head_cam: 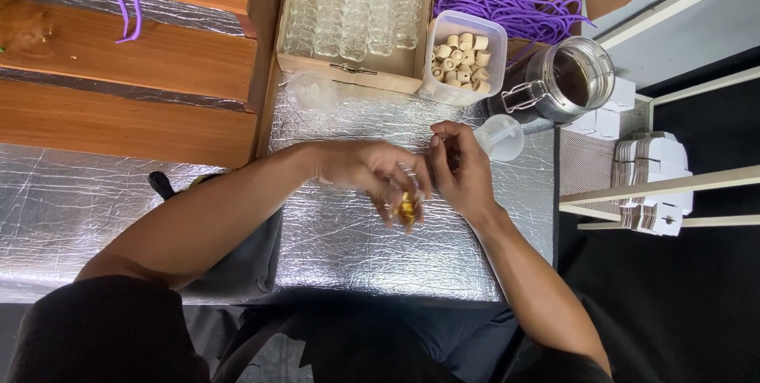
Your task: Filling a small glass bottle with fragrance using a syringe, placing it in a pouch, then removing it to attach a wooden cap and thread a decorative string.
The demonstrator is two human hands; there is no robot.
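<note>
Bare foil-covered table [348, 248] lies open toward its near edge. My left hand [368, 173] pinches a small clear glass bottle with amber contents [407, 207] at mid-table; my right hand [463, 169] curls beside it, touching the top. At the far edge, a clear plastic tub [467, 58] holds wooden corks [461, 58].

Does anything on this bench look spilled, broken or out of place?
Nothing stands out. The left hand holds a small bottle with yellow contents; the right hand is beside it. Corks sit in their tub, no spill visible.
</note>
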